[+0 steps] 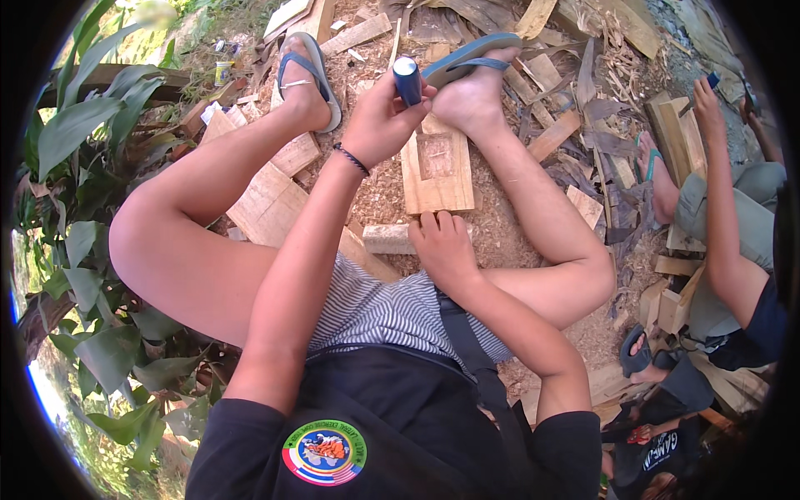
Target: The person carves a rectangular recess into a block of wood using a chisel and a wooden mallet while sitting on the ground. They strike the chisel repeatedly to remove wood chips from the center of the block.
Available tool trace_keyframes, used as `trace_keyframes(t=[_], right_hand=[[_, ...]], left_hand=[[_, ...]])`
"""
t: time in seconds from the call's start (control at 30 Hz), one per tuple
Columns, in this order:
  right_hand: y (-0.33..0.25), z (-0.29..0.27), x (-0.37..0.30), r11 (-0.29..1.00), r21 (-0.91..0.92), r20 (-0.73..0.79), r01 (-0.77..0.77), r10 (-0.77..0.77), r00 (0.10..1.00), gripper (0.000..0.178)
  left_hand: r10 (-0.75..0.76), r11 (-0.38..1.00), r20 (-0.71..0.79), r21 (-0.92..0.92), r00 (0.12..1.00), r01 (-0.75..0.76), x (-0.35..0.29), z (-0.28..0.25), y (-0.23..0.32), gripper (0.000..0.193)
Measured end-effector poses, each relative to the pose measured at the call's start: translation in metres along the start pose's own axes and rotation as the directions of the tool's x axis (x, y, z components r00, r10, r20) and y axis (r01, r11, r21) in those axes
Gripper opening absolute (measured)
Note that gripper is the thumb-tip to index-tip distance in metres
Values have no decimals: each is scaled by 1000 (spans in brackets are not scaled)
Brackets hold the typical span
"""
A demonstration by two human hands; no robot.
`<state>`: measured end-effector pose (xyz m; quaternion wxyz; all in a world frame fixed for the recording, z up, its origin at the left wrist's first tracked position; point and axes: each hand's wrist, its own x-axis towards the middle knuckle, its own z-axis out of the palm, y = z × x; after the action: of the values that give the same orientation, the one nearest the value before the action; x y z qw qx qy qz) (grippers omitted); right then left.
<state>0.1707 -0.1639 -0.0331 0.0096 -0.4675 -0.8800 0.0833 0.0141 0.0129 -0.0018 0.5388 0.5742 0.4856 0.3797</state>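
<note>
L hand (387, 117) is grasping a blue tool handle (407, 83) w/ shiny round cap, approx. over the far end of a wood block (437, 195). Block is lying on sawdust (375, 196) btwn the legs (533, 183): pale tan, rect., w/ a rough rect. recess (436, 156) showing. R hand (443, 246) is resting at its near end, fingers bent; can't tell if gripping. Black T-shirt (400, 417) is bearing a round multicol. badge (325, 452), lettering circling its green rim.

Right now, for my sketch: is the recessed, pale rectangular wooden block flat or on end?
Lying flat: the wooden block has its broad, recessed face upward.
</note>
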Motion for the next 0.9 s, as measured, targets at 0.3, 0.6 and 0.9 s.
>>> trace_keyframes(t=[0.3,0.6,0.9], right_hand=[[-1,-2,-1,999,-28,56,-23,25,998,23],[68,-122,-18,724,586,394,-363,136,909,54],[78,-186,83,900,394,-221,-188,291,931,70]], left_hand=[[30,998,5,-57,1000,-30,-4,2,-10,25],[19,999,122,-50,992,-13,-6,5,-13,27],[16,997,140,67,990,-26,3,10,-2,29]])
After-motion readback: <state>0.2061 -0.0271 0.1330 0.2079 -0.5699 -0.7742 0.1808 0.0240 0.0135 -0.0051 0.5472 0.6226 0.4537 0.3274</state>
